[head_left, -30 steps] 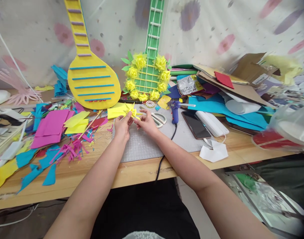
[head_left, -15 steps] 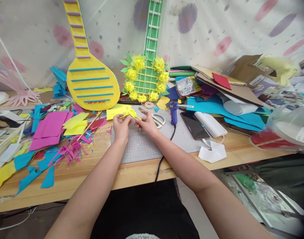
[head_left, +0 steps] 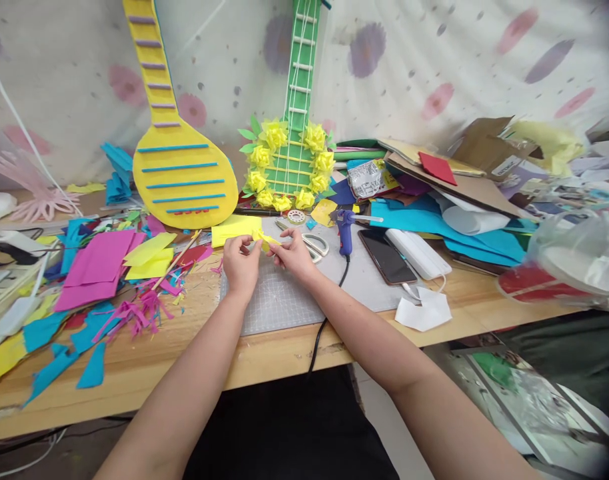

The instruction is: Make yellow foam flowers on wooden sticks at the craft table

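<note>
Between my two hands is a small piece of yellow crepe paper (head_left: pixel 264 239), gathered into ruffled folds. My left hand (head_left: pixel 241 261) pinches its left side, thumb against the fingers. My right hand (head_left: pixel 293 253) pinches the right end with thumb and fingertips. Both are held over the grey cutting mat (head_left: pixel 274 307). Just behind them lies a flat yellow paper sheet (head_left: pixel 229 230). Scissors (head_left: pixel 317 247) with pale handles rest beside my right hand, partly covered by it. A purple glue gun (head_left: pixel 344 233) stands further right, its black cord running to the table's front edge.
A yellow paper instrument (head_left: pixel 184 177) and a green one (head_left: pixel 295 150) ringed with yellow paper flowers lean at the back. Coloured scraps (head_left: pixel 97 267) cover the left. A phone (head_left: pixel 387 257), a white power bank (head_left: pixel 418 253), stacked sheets and a plastic-covered bucket (head_left: pixel 549 283) are on the right.
The yellow paper looks more bunched and less stretched out between my fingers. Both hands keep their pinch in nearly the same spot. The view has shifted slightly.
</note>
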Demonstrator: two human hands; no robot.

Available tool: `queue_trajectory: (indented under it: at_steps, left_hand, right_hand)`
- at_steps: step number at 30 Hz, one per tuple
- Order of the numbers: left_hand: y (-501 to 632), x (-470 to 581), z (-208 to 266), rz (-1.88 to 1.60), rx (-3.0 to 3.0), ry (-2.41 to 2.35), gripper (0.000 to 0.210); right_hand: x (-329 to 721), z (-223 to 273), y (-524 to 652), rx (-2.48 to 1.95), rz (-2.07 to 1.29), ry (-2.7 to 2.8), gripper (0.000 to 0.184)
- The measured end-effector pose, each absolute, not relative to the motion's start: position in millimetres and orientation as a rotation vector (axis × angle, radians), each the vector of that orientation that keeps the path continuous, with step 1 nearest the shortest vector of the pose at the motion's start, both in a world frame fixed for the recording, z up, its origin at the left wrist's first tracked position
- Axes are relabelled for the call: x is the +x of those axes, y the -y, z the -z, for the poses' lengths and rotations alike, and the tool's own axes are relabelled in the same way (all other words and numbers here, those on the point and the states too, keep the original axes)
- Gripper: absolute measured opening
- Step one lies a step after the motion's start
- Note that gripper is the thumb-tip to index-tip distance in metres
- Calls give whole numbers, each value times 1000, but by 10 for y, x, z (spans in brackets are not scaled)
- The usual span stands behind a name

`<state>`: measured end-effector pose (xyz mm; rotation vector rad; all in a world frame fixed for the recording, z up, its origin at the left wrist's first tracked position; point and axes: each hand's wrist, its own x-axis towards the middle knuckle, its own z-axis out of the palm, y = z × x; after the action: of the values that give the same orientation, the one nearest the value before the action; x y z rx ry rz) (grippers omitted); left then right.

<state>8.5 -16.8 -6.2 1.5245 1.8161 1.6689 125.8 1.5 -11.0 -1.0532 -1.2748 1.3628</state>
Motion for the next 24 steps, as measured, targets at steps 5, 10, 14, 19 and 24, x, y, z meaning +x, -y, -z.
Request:
queue_trajectory:
  at_steps: [5, 10, 14, 19, 24]
  left_hand:
    - [176, 72, 77, -1630, 1726, -1912, 6]
    - [172, 44, 65, -1457, 2106, -2100, 7]
    - [156, 34, 59, -1369, 2268, -2050, 8]
    - [157, 43, 71, -1351, 2216, -2012, 9]
    - [173, 89, 104, -1454, 1958, -2038, 4]
  right_hand:
    - [1267, 121, 2, -1171, -1176, 1479, 24]
    - [1293, 37, 67, -1343, -803, 1784, 15]
    - [1297, -38, 116, -1531, -640, 1975, 19]
    - [1276, -17, 98, -1535, -549, 2018, 24]
    - [1238, 46, 69, -1524, -569, 1950, 26]
